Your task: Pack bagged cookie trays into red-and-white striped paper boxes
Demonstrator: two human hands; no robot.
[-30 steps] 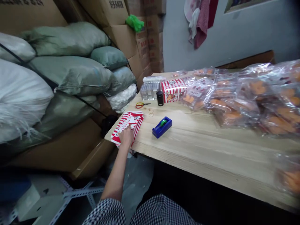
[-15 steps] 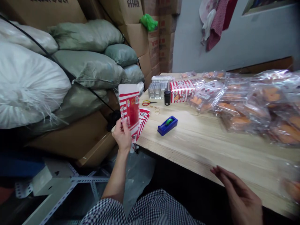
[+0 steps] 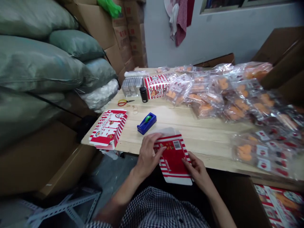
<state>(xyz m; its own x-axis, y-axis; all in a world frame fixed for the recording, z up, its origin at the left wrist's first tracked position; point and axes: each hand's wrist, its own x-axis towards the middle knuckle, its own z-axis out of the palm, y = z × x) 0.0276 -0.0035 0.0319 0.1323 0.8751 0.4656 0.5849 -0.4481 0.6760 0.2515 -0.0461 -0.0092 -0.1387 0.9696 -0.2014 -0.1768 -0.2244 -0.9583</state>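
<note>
Over the table's front edge I hold a flat red-and-white striped carton (image 3: pixel 174 158), its barcode side up and a white flap at its lower end. My left hand (image 3: pixel 147 156) is closed around the carton's upper left edge, thumb lying on the printed face. On the right edge, my right hand (image 3: pixel 198 171) grips it with the thumb in front and the other fingers partly hidden behind. A stack of similar flat cartons (image 3: pixel 110 126) lies at the table's left corner. Just beyond my hands stands a blue tape dispenser (image 3: pixel 147 123) with green tape.
Scissors (image 3: pixel 123 102), a black bottle (image 3: pixel 143 94), clear plastic cases (image 3: pixel 131 87) and an assembled striped box (image 3: pixel 156 86) stand farther back. Many clear bags of orange pieces (image 3: pixel 204 101) cover the table's right side. Stuffed sacks (image 3: pixel 40 63) are piled at left.
My left hand has brought the carton from the stack rightward to in front of me. My right hand, empty before, now grips its right edge. The view has turned right.
</note>
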